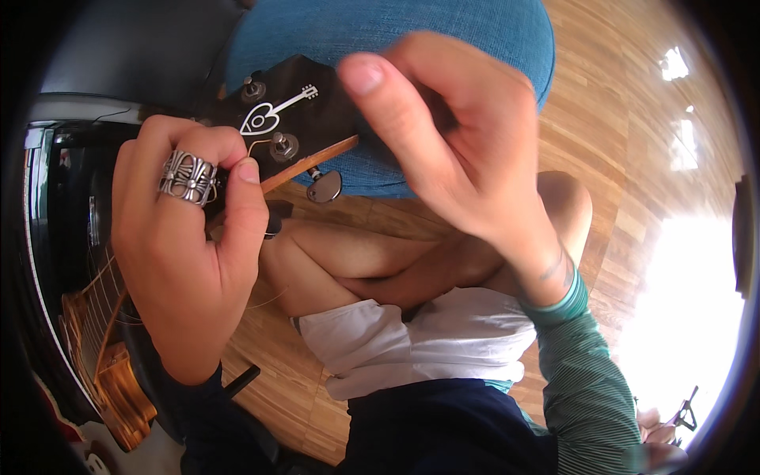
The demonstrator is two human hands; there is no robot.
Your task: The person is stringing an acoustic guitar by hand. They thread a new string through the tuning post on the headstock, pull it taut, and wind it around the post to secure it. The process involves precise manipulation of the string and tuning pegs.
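A black guitar headstock (317, 103) with a white guitar-shaped emblem, metal posts and a metal tuning knob (324, 184) lies over a blue cushioned seat (491, 24). My left hand (190, 245), with a wide silver ring, pinches a thin string (261, 142) beside the lower post, thumb against index finger. My right hand (475, 166) is raised at the headstock's right end, thumb extended and fingers curled behind it, slightly blurred; what they hold, if anything, is hidden.
My bare crossed legs (332, 253) are below, over a wooden floor (602, 158). A glossy black object (87, 190) stands at the left, near an orange wooden piece (127, 396) with loose strings. Bright light lies on the right.
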